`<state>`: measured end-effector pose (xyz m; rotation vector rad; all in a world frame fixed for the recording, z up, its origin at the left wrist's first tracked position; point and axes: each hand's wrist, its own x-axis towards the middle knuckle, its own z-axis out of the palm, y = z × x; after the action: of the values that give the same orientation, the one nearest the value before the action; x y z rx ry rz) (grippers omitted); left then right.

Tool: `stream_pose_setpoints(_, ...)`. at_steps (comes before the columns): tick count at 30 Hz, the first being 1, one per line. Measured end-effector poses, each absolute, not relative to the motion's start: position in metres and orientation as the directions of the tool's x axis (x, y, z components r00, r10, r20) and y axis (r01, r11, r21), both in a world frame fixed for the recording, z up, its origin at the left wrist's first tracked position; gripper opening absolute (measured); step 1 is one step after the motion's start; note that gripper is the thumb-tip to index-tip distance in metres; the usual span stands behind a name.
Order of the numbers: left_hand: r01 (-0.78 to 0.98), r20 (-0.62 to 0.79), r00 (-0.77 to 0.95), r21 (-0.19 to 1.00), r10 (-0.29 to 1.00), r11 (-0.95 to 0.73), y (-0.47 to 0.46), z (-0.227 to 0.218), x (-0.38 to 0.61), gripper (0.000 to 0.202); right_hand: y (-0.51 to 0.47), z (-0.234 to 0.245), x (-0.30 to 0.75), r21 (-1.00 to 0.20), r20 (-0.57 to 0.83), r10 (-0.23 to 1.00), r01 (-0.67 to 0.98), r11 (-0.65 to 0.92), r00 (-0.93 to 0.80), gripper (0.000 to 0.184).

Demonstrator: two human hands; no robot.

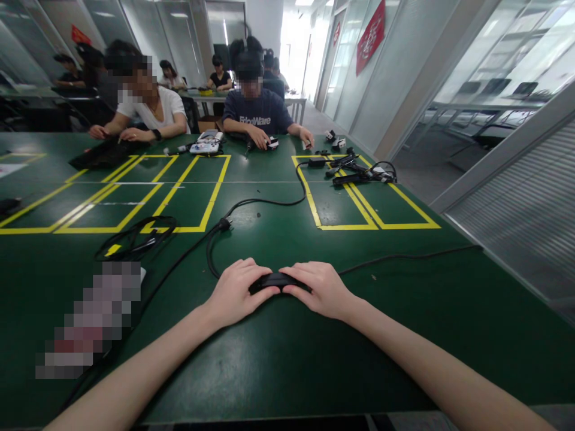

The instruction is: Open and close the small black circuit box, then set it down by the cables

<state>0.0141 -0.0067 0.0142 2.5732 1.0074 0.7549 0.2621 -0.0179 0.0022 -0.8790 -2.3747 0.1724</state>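
Note:
Both my hands rest on the green table (pixel 287 353) close to its near edge, gripping one small black object (pixel 275 281) between them. My left hand (pixel 236 293) curls over its left end, and my right hand (pixel 317 288) covers its right end with the fingers bent down. A black cable (pixel 404 257) runs off to the right from under my right hand. Another black cable (pixel 251 206) loops in front of my hands and leads toward the table's far side. Most of the black object is hidden by my fingers.
Yellow taped rectangles (pixel 359 209) mark the table. A coiled black cord (pixel 135 239) lies to the left, and a pile of black adapters and cables (pixel 354 170) sits far right. Two people (pixel 256 108) sit across the table handling small items. Glass partitions stand on the right.

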Motion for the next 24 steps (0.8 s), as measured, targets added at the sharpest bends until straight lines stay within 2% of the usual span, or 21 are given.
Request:
stream_pose_setpoints(3, 0.562, 0.31, 0.599, 0.495, 0.739, -0.663, -0.009, 0.015, 0.015, 0.035, -0.018, 0.002, 0.262, -0.245, 0.493, 0.626, 0.594, 0.766, -0.604, 0.035)
stream_pose_setpoints(6, 0.588, 0.247, 0.567, 0.546, 0.786, -0.597, -0.012, 0.016, 0.017, 0.032, -0.017, 0.006, 0.263, -0.256, 0.479, 0.626, 0.585, 0.77, -0.615, 0.04)
stream_pose_setpoints(11, 0.588, 0.158, 0.544, 0.629, 0.824, -0.508, -0.01, 0.018, 0.019, 0.029, -0.017, 0.012, 0.269, -0.237, 0.419, 0.555, 0.504, 0.831, -0.718, 0.05)
stream_pose_setpoints(14, 0.592, 0.108, 0.547, 0.652, 0.83, -0.475, -0.008, 0.019, 0.018, 0.027, -0.017, 0.01, 0.272, -0.23, 0.378, 0.553, 0.503, 0.833, -0.743, 0.047)
stream_pose_setpoints(19, 0.58, 0.158, 0.554, 0.63, 0.817, -0.516, -0.009, 0.014, 0.016, 0.028, -0.016, 0.005, 0.273, -0.345, 0.381, 0.576, 0.467, 0.814, -0.723, 0.048)
stream_pose_setpoints(21, 0.557, 0.226, 0.578, 0.594, 0.784, -0.581, -0.01, 0.01, 0.015, 0.03, -0.015, 0.006, 0.275, -0.408, 0.368, 0.594, 0.449, 0.795, -0.716, 0.048)
stream_pose_setpoints(24, 0.521, 0.373, 0.604, 0.484, 0.704, -0.703, -0.01, 0.007, 0.015, 0.036, -0.012, 0.01, 0.283, -0.57, 0.363, 0.666, 0.411, 0.712, -0.652, 0.046)
